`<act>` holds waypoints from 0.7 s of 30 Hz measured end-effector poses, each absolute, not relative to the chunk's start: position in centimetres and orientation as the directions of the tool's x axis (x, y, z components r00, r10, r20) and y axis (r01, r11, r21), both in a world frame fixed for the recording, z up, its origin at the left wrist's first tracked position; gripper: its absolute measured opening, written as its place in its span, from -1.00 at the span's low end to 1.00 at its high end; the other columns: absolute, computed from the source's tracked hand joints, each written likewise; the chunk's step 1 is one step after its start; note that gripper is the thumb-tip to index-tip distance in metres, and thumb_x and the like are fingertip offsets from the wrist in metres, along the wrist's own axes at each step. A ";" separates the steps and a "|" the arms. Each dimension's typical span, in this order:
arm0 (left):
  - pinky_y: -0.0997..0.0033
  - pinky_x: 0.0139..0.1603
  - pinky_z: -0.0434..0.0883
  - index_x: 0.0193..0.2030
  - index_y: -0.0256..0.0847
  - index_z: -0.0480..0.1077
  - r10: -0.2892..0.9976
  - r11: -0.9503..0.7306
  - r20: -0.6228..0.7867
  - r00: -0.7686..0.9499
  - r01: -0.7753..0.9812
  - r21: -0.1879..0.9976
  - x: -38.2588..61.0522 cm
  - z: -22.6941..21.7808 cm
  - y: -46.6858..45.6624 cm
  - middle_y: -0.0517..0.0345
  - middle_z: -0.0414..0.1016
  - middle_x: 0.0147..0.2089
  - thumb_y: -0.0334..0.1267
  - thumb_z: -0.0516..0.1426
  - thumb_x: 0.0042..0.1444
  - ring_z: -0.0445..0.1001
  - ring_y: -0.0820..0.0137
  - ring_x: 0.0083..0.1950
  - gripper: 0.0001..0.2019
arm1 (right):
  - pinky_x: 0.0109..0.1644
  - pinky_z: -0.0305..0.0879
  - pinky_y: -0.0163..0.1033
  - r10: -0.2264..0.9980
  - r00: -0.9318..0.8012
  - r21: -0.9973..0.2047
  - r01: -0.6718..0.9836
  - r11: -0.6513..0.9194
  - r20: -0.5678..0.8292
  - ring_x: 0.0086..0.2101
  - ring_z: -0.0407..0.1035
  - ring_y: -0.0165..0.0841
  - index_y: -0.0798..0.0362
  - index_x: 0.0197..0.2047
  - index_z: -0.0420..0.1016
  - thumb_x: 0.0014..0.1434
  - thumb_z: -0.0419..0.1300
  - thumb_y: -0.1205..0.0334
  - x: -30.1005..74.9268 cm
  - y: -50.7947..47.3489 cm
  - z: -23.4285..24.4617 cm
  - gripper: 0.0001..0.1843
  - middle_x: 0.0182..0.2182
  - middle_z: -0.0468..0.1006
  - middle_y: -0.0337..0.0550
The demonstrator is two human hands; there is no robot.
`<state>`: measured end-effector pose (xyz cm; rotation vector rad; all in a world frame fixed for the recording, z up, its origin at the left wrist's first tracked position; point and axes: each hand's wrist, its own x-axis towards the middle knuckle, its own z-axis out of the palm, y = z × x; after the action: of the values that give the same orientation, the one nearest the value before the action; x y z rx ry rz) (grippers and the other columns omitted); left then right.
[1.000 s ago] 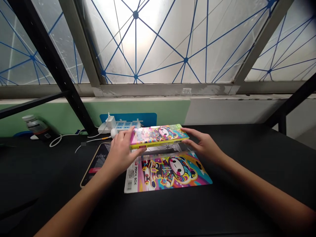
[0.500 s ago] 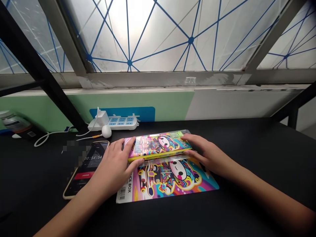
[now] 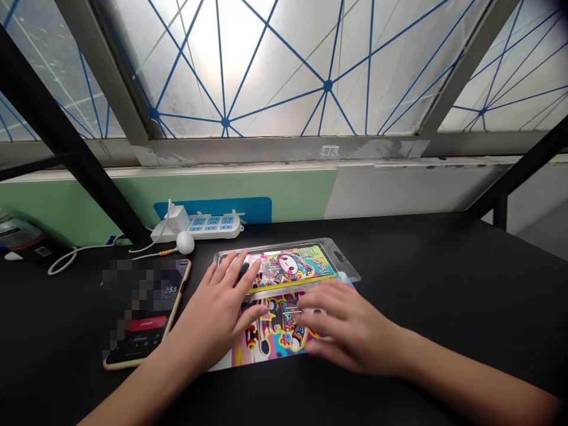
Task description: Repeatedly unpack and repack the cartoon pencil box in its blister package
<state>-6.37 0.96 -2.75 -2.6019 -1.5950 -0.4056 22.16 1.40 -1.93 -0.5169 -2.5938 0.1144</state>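
1. The left hand (image 3: 217, 307) is open, not clenched, with its fingers spread. Its fingertips (image 3: 243, 267) rest on the clear plastic blister pack (image 3: 346, 270) and the left end of the pencil box (image 3: 288, 267).
2. The right hand (image 3: 341, 325) is loosely curved and grasps nothing. Its slightly blurred fingers lie on the printed card (image 3: 270, 337), just below the near long edge of the pencil box.
3. The pencil box has yellow edges and a colourful cartoon print. It lies flat inside the blister pack, towards the far edge of the black surface (image 3: 444, 296) and near its middle.
4. The blister pack overlaps the far end of the printed card, which lies under both hands.
5. A smartphone (image 3: 142, 313) lies just beside the left hand, with its screen lit.
6. Near the far edge of the surface are a white power strip (image 3: 213, 228), a plugged-in charger (image 3: 178, 219) and a round white earbud (image 3: 185, 242).
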 end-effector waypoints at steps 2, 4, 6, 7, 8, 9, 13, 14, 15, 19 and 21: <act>-0.26 0.40 0.16 0.48 -0.07 0.19 0.877 -0.461 0.197 0.439 0.883 0.087 -6.4 -2.8 1.0 -0.10 0.11 0.53 0.11 -0.04 0.41 0.12 -0.07 0.51 -0.41 | 0.22 0.33 0.07 0.355 -0.887 -0.216 0.300 0.929 0.295 0.04 0.47 -0.12 0.06 0.15 0.50 0.40 0.11 -0.06 21.0 0.6 -2.0 -0.56 0.04 0.61 0.08; -0.24 0.41 0.16 0.45 -0.09 0.23 0.884 -0.458 0.156 0.441 0.884 0.095 -6.6 -2.7 1.1 -0.10 0.14 0.52 0.05 -0.10 0.45 0.13 -0.03 0.51 -0.46 | 0.36 0.16 0.17 0.403 -0.904 -0.297 0.349 0.889 0.143 0.27 0.29 -0.02 0.02 0.33 0.36 0.35 0.14 -0.16 20.4 0.4 -2.1 -0.38 0.31 0.42 0.12; -0.23 0.43 0.14 0.42 -0.13 0.27 0.892 -0.443 0.156 0.425 0.889 0.113 -6.8 -2.6 1.3 -0.13 0.16 0.51 0.08 -0.12 0.45 0.13 -0.03 0.52 -0.44 | 0.43 -0.03 0.26 0.443 -0.896 -0.369 0.403 0.838 0.024 0.41 0.04 0.04 -0.07 0.49 0.11 0.31 0.19 -0.20 20.3 0.5 -2.0 -0.19 0.46 0.14 0.10; -0.24 0.43 0.13 0.40 -0.15 0.30 0.897 -0.431 0.165 0.410 0.894 0.123 -6.9 -2.6 1.4 -0.14 0.18 0.50 0.11 -0.12 0.44 0.13 -0.04 0.51 -0.43 | 0.44 -0.09 0.30 0.455 -0.891 -0.393 0.422 0.817 -0.012 0.43 -0.03 0.05 -0.11 0.52 0.02 0.30 0.20 -0.20 20.4 0.6 -2.0 -0.13 0.49 0.04 0.09; -0.24 0.43 0.13 0.37 -0.17 0.33 0.902 -0.417 0.177 0.393 0.899 0.132 -7.0 -2.5 1.5 -0.16 0.19 0.49 0.14 -0.11 0.43 0.13 -0.06 0.51 -0.42 | 0.44 -0.12 0.32 0.463 -0.886 -0.412 0.433 0.802 -0.032 0.43 -0.06 0.07 -0.13 0.53 -0.03 0.28 0.21 -0.20 20.5 0.7 -1.9 -0.10 0.50 0.00 0.08; -0.24 0.43 0.13 0.35 -0.20 0.35 0.908 -0.402 0.187 0.375 0.905 0.139 -7.1 -2.5 1.6 -0.18 0.21 0.48 0.16 -0.10 0.42 0.13 -0.06 0.51 -0.40 | 0.44 -0.14 0.34 0.465 -0.885 -0.423 0.435 0.795 -0.037 0.43 -0.07 0.08 -0.14 0.53 -0.03 0.27 0.23 -0.20 20.6 0.8 -1.8 -0.09 0.50 0.00 0.07; -0.23 0.42 0.17 0.29 -0.26 0.38 0.924 -0.360 0.193 0.330 0.921 0.150 -7.3 -2.6 1.9 -0.23 0.19 0.49 0.16 -0.08 0.41 0.12 -0.07 0.51 -0.40 | 0.38 0.04 0.27 0.476 -0.879 -0.429 0.423 0.798 0.019 0.32 0.19 0.06 -0.13 0.40 0.29 0.25 0.26 -0.20 21.1 0.7 -1.6 -0.27 0.40 0.28 0.04; -0.23 0.42 0.17 0.28 -0.27 0.38 0.926 -0.354 0.196 0.323 0.924 0.148 -7.3 -2.7 1.9 -0.23 0.19 0.49 0.16 -0.07 0.41 0.11 -0.08 0.52 -0.41 | 0.33 0.16 0.19 0.484 -0.874 -0.433 0.423 0.796 0.036 0.23 0.30 0.00 -0.11 0.32 0.38 0.26 0.25 -0.19 21.2 0.6 -1.6 -0.35 0.30 0.41 0.04; -0.23 0.42 0.17 0.27 -0.28 0.39 0.927 -0.348 0.202 0.316 0.927 0.144 -7.2 -2.8 1.9 -0.24 0.20 0.48 0.15 -0.06 0.40 0.08 -0.09 0.53 -0.42 | 0.25 0.26 0.10 0.496 -0.867 -0.439 0.426 0.791 0.052 0.13 0.38 -0.06 -0.08 0.25 0.45 0.27 0.24 -0.19 21.3 0.6 -1.6 -0.41 0.18 0.50 0.03; -0.21 0.44 0.13 0.35 -0.29 0.30 0.922 -0.331 0.251 0.294 0.936 0.119 -6.8 -3.0 1.9 -0.23 0.13 0.51 0.13 -0.05 0.40 -0.07 -0.07 0.57 -0.39 | 0.05 0.36 -0.01 0.576 -0.810 -0.423 0.487 0.764 0.110 -0.07 0.40 -0.13 0.03 0.12 0.50 0.32 0.17 -0.20 21.3 0.7 -1.9 -0.47 -0.06 0.53 0.03; -0.22 0.44 0.13 0.47 -0.21 0.15 0.917 -0.343 0.249 0.310 0.934 0.099 -6.6 -3.0 2.0 -0.16 0.05 0.55 0.12 -0.07 0.42 -0.10 -0.03 0.58 -0.37 | 0.05 0.35 0.05 0.636 -0.764 -0.389 0.555 0.736 0.114 -0.04 0.37 -0.08 0.07 0.13 0.47 0.32 0.18 -0.19 21.2 0.9 -2.2 -0.46 -0.03 0.51 0.07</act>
<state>-6.56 1.95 -2.99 -2.4911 -1.7626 -0.4049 21.22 0.87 -2.15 -0.9410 -2.6989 0.4917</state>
